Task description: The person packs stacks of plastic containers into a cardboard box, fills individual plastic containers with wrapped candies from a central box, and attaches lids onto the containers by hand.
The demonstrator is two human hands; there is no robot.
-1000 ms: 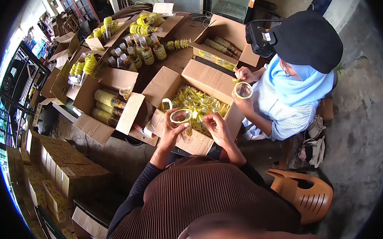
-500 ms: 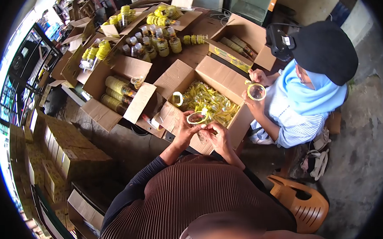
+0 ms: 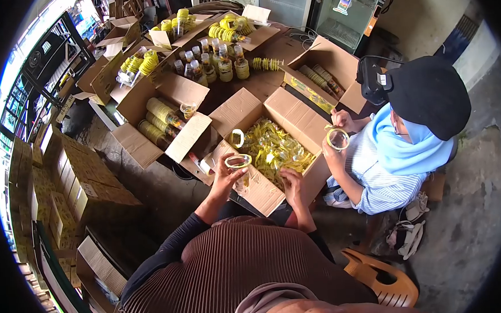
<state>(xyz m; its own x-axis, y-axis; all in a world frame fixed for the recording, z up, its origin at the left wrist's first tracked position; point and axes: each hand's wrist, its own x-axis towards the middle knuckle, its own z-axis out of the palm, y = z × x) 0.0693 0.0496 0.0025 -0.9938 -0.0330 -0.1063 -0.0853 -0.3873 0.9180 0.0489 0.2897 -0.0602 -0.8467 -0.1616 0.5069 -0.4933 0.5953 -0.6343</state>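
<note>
My left hand [image 3: 223,177] is closed around a clear plastic cup [image 3: 241,181] with a yellow rim, held upright at the near left side of an open cardboard box [image 3: 263,196]. Inside the box lies a heap of yellow and clear plastic pieces [image 3: 275,144], too tangled to make out singly. Over the near right edge of that heap is my right hand [image 3: 292,184], its fingers curled together; whatever they hold, if anything, is hidden. Another yellow-rimmed cup [image 3: 237,138] rests at the left inside edge of the box.
On the right, a seated person [image 3: 384,150] holds a yellow-rimmed cup [image 3: 337,139]. Left of my box, another carton [image 3: 135,145] contains stacked cups. Several filled bottles [image 3: 225,65] stand farther back. An orange plastic chair [image 3: 381,279] is beside me; stacked cartons [image 3: 84,180] are at left.
My hands, together at the cup before, have separated. The left has moved left with the cup, while the right has left it for the heap in the box. The camera view has shifted slightly.
</note>
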